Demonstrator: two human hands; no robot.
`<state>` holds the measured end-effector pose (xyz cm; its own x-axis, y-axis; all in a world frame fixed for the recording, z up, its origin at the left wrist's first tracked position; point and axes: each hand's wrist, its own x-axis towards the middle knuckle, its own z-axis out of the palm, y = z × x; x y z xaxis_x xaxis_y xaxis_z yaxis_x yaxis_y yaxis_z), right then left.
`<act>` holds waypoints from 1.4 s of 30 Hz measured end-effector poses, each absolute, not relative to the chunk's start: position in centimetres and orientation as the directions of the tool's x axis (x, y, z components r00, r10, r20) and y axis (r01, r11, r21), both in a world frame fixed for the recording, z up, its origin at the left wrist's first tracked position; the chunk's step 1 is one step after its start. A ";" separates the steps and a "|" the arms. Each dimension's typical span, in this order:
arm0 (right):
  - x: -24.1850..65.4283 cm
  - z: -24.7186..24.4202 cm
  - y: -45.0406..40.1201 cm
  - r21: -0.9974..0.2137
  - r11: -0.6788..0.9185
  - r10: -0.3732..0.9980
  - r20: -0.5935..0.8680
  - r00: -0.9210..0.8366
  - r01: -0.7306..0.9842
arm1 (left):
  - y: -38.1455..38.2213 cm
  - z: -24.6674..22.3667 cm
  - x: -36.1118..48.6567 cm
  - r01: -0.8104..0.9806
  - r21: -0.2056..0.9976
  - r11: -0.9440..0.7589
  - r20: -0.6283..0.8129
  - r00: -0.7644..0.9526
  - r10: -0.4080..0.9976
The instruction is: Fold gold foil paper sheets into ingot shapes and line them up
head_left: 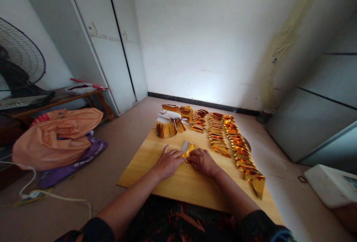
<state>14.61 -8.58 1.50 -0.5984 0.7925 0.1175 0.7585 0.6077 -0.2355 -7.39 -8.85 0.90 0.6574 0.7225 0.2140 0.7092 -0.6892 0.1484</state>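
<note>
Between my hands, on the wooden board, lies a sheet of gold foil paper point(190, 147) with a pale grey-white side showing and part of it folded. My left hand point(169, 162) presses its fingertips on the paper's left edge. From the right, my right hand point(203, 161) has its fingers bent and closed on the paper's near corner. Just beyond stands a curved stack of gold foil sheets point(166, 129). To the right run rows of folded gold foil pieces point(219, 136), standing close together.
The wooden board point(145, 167) sits low over a tiled floor. At its far left edge is a white packet point(169, 114) among more gold sheets. A fan point(21, 56), an orange bag point(61, 137) and a cable point(67, 198) are at left. A white box point(329, 184) is at right.
</note>
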 end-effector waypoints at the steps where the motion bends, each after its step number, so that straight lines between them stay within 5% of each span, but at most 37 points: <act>1: 14.6 1.6 -8.6 -0.236 0.611 0.790 0.118 -0.602 0.756 | -8.9 1.0 -7.3 0.704 0.152 -0.694 0.221 0.660 0.718; 14: 16.0 0.9 -6.7 -0.324 0.671 0.731 0.142 -0.668 0.666 | -8.8 0.3 -4.9 0.735 0.240 -0.634 0.297 0.567 0.769; 30: 16.5 -0.2 -6.5 -0.430 0.692 0.710 0.258 -0.655 0.580 | -8.9 -0.8 -4.8 0.760 0.172 -0.627 0.332 0.554 0.763; 42: 15.3 -0.5 -7.1 -0.412 0.620 0.783 0.281 -0.555 0.667 | -9.2 -0.6 -5.6 0.690 0.331 -0.644 0.371 0.533 0.761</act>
<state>15.32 -7.12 -0.54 -0.5546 0.7832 0.2812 0.6675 0.6205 -0.4117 -5.56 -9.23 -0.62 0.5329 0.7606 0.3709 0.6896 -0.6444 0.3306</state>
